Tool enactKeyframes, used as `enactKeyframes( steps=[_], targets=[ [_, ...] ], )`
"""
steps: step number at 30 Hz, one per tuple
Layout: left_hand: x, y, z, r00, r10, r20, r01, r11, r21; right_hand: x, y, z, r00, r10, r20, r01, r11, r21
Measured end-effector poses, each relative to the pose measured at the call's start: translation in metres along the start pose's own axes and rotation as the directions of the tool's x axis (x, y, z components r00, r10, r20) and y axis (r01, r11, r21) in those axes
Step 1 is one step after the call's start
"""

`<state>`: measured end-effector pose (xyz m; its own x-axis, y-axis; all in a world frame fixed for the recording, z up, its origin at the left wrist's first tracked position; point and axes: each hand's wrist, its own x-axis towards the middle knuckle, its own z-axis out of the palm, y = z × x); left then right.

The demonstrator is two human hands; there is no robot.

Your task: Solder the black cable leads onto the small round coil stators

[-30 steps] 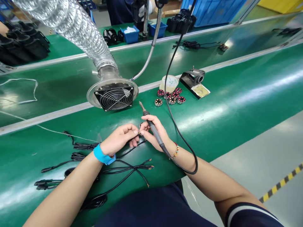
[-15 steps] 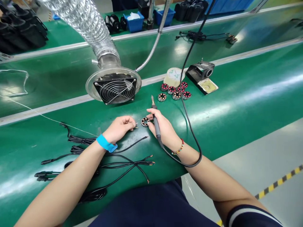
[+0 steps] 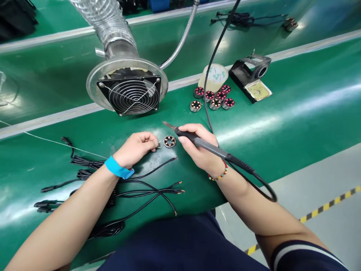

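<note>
A small ring-shaped coil part with copper windings lies on the green bench between my hands. My left hand, with a blue band at the wrist, pinches thin wire ends just left of that part. In my right hand is a soldering iron, its tip pointing up and left above the ring part. Several more coil parts stand grouped beyond my right hand, beside a round pale tape roll.
A fume extractor fan hangs over the bench at upper left. The soldering iron stand with a yellow sponge sits at upper right. Black cables lie near the front edge. The iron's cord comes down from above.
The soldering iron has swung from nearly upright to slanting left in my right hand. My right fingers have come off the ring part. The view has shifted slightly.
</note>
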<state>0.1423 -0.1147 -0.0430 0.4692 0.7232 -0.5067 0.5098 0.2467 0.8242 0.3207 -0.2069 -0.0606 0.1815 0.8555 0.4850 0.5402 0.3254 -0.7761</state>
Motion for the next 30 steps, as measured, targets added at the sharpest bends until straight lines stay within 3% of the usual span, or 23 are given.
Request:
enactKeyframes(
  steps=[5, 30],
  targets=[
    [0.0017, -0.0017, -0.0006, 1.000, 0.005, 0.010, -0.005, 1.000, 0.002, -0.0022, -0.0015, -0.0013, 0.999, 0.016, -0.036, -0.014, 0.999, 0.052],
    [0.0048, -0.0061, -0.0013, 1.000, 0.028, 0.008, -0.028, 0.999, 0.035, -0.0063, -0.0014, -0.0012, 0.999, 0.032, -0.028, -0.033, 0.999, -0.027]
  ],
)
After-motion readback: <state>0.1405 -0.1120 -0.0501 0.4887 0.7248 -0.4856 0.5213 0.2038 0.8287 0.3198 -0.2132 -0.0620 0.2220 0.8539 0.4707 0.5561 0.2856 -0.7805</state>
